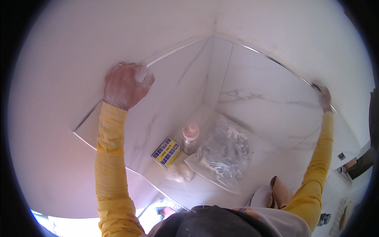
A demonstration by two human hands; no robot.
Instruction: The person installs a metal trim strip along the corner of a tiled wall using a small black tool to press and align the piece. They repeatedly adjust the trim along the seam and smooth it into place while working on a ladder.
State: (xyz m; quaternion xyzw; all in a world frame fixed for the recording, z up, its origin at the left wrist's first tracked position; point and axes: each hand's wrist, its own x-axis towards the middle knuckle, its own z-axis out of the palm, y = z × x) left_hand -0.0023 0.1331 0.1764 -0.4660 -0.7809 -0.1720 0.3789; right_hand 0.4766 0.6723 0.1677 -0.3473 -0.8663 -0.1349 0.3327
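Observation:
My left hand (128,85), dusted with white powder, is closed at the metal trim strip (164,56) along the top of the left tiled wall. Its fingers curl away from view, so anything in them is hidden. On the right, my right hand (323,98) is at the trim strip (290,72) of the other wall, near a small dark patch. Motion smears its fingers, and I cannot tell whether it holds anything. White marble-look tiles (260,81) cover the lower walls, with plain white plaster (276,27) above the strips.
In the corner below are a clear plastic bag (227,150) with white residue, a bottle with a pink cap (190,132), a blue and yellow box (166,152) and a whitish crumpled bundle (179,172). A wall socket (341,157) is at the right. Bright light enters lower left.

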